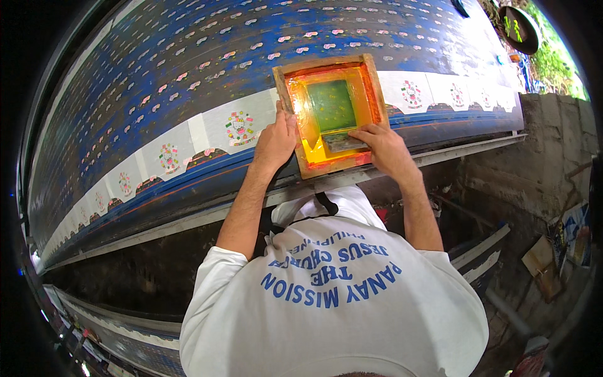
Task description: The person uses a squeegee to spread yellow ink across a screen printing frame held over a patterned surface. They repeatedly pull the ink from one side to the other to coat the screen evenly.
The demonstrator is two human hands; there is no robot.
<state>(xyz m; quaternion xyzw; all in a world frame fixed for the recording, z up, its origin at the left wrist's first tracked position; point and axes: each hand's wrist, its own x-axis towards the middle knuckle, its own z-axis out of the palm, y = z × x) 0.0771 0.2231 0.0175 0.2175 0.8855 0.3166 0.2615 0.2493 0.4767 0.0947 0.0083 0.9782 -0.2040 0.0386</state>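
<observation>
Wood, smeared with orange and red, forms the screen frame (372, 80) in the head view, lying a little askew across the near edge of a long table (135, 72). Inside its yellow-stained walls is a green mesh window (331, 103), with bright yellow ink (313, 151) pooled toward the near end. The left hand (277, 139) is curled in along the frame's left side, its fingertips against the wood. The right hand (385, 149) reaches over the right side, thumb and fingers pinched closely on the right end of a flat, dull-coloured squeegee (344, 142), which lies crosswise at the near edge of the mesh.

To left and right of the frame runs a row of white pieces (213, 127) printed with small coloured motifs. Farther off, the blue-black tabletop bears many small marks in rows. A pale metal rail (449, 156) follows the table's near edge. At right rises a grey block wall (541, 138), with greenery (561, 50) beyond.
</observation>
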